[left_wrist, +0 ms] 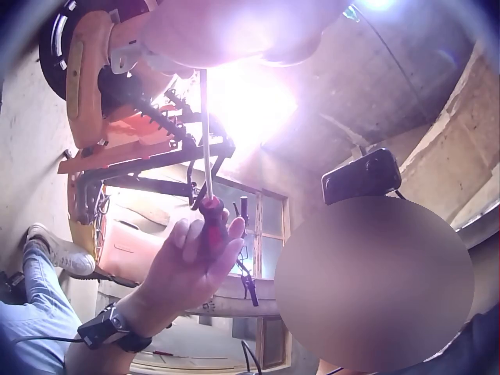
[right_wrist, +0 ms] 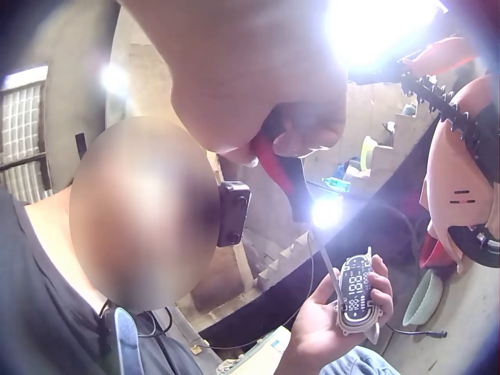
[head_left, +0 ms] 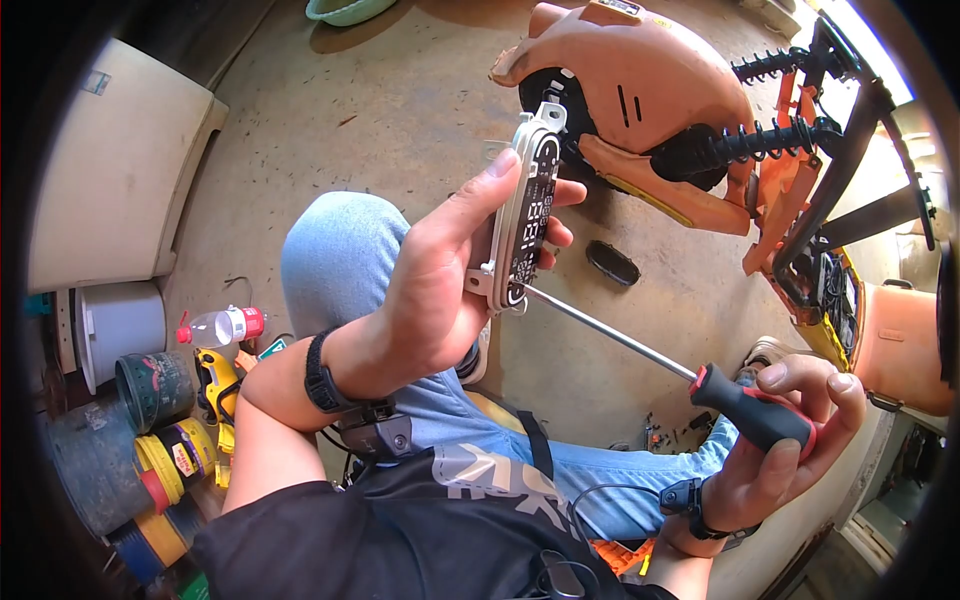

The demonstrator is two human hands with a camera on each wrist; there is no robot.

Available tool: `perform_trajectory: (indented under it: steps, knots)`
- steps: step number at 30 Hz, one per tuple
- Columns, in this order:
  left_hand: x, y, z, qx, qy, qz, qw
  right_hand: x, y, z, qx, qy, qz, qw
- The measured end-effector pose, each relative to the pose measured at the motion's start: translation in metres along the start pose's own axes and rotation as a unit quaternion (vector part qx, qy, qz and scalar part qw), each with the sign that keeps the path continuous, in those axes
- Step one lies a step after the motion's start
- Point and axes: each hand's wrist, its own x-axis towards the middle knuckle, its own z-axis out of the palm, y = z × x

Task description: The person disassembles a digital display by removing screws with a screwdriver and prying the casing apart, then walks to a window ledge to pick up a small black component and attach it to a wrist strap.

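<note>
In the head view, my left hand [head_left: 425, 275] grips a speedometer display panel [head_left: 532, 215], a long oval unit with a white casing, mounting tabs and printed digits. The thumb lies along its near side, and other fingers come round behind. My right hand [head_left: 755, 485] holds a screwdriver [head_left: 752, 415] by its black-and-red handle. Its long metal shaft slants up leftward, tip right at the lower end of the panel. The right wrist view shows the panel face [right_wrist: 356, 285] with the shaft reaching its edge. In the left wrist view, fingers wrap the screwdriver handle [left_wrist: 213, 226].
An orange scooter body [head_left: 640, 90] with black shock absorbers [head_left: 780, 145] stands ahead to the right. A dark oval cover [head_left: 612, 263] lies on the floor. Buckets [head_left: 155, 390], a plastic bottle [head_left: 225, 326] and a white cabinet [head_left: 120, 170] are at the left.
</note>
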Motion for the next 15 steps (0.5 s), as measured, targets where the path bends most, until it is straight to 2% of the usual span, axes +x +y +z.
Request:
perform_trajectory:
  steps: [6,11,15]
  knots:
    - [0.0,0.0,-0.001,-0.002,-0.005,0.005,1.0,-0.001,0.0,0.003,0.007,0.023,-0.004,1.0]
    - [0.0,0.001,-0.001,-0.004,-0.006,0.003,1.0,-0.002,-0.009,0.021,-0.008,0.09,-0.017,0.996]
    - [-0.001,0.002,0.0,-0.01,-0.002,0.0,1.0,-0.003,0.004,0.005,0.02,0.039,-0.031,0.999]
